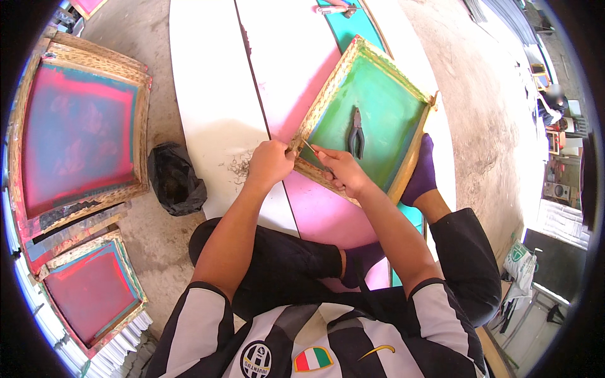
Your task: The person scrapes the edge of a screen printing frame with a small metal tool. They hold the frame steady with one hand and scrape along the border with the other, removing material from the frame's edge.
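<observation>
A wooden screen-printing frame (324, 94) with green mesh lies at a slant in front of me, its wood speckled with staples and paint. My left hand (271, 162) is closed at the frame's near left corner, thumb and fingers pressed on the wood. In my right hand (341, 171) is a slim screwdriver-like tool (307, 145); its thin metal shaft points at the same corner, and the fingers cover its handle. Dark-handled pliers (357, 133) rest on the green mesh. Beside my left wrist lies a loose heap of bent staples (239, 166).
White and pink boards (211, 75) lie under the frame. My foot in a purple sock (423, 167) presses near its right side. A black plastic bag (173, 179) sits on the floor at left, next to red-meshed frames (82, 135). Small tools (337, 9) lie at the far end.
</observation>
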